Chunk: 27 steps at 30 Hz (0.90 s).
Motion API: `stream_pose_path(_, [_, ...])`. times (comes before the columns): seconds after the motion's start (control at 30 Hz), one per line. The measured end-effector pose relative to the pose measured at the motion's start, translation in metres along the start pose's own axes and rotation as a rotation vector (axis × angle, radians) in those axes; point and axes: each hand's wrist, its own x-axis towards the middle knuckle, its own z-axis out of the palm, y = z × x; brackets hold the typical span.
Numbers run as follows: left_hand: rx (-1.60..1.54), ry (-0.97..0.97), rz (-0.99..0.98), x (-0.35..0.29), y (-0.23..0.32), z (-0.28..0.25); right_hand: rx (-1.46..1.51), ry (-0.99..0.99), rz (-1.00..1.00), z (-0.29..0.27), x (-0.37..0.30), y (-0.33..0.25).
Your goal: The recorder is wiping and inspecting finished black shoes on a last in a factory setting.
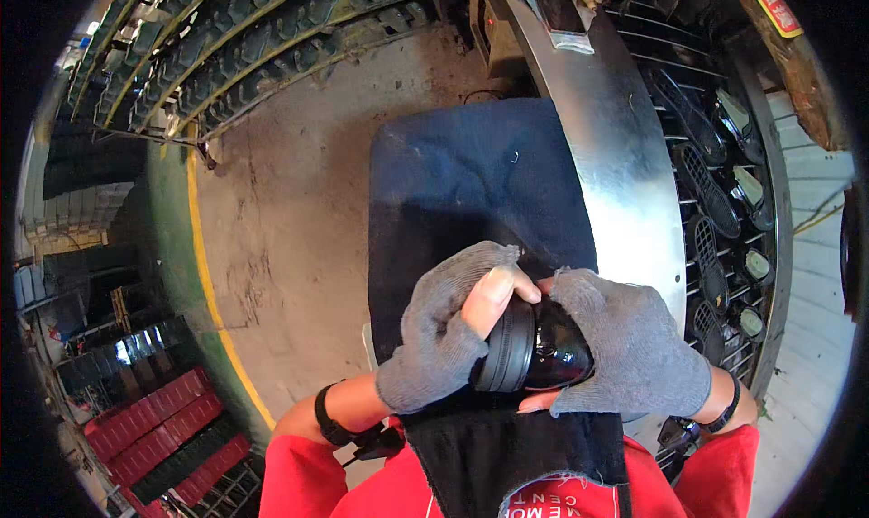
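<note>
A black shoe [559, 344] with a glossy toe is held between my two hands, close in front of my body. Along its left side runs a dark ribbed sole [507, 346], against the glossy part. My left hand [448, 323], in a grey glove with bare fingertips, is closed on the sole side, its thumb across the top. The matching gloved right hand [634, 346] wraps the glossy side from the right. Parts of the shoe are hidden under both hands. Beneath them lies a dark blue cloth-covered surface [471, 165].
A shiny metal bench [625, 147] curves along the right. Beyond it, a wire rack [665, 61] carries loose black soles [706, 188] and several shoes [751, 197]. Tiered racks of dark shoe-shaped pieces [262, 43] stand at the upper left. Red slatted panels [154, 414] sit at the lower left.
</note>
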Motion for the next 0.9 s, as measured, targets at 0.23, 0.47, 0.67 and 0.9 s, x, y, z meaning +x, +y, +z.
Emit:
stream_pose_path(0.23, [-0.216,0.097,-0.094,-0.006,0.006,0.019,-0.055,-0.017,-0.076,0.011,-0.001,-0.002])
stream_pose_path(0.47, [-0.353,0.077,-0.111,-0.009,0.008,0.020,-0.122,0.047,-0.227,0.016,-0.002,0.002])
stream_pose_path(0.67, [-0.302,-0.147,-0.022,0.019,-0.012,-0.006,-0.184,0.031,-0.285,0.009,0.026,0.008])
stream_pose_path(0.9, [-0.332,0.288,-0.068,0.043,-0.014,0.005,1.242,0.818,0.423,0.044,0.079,-0.004])
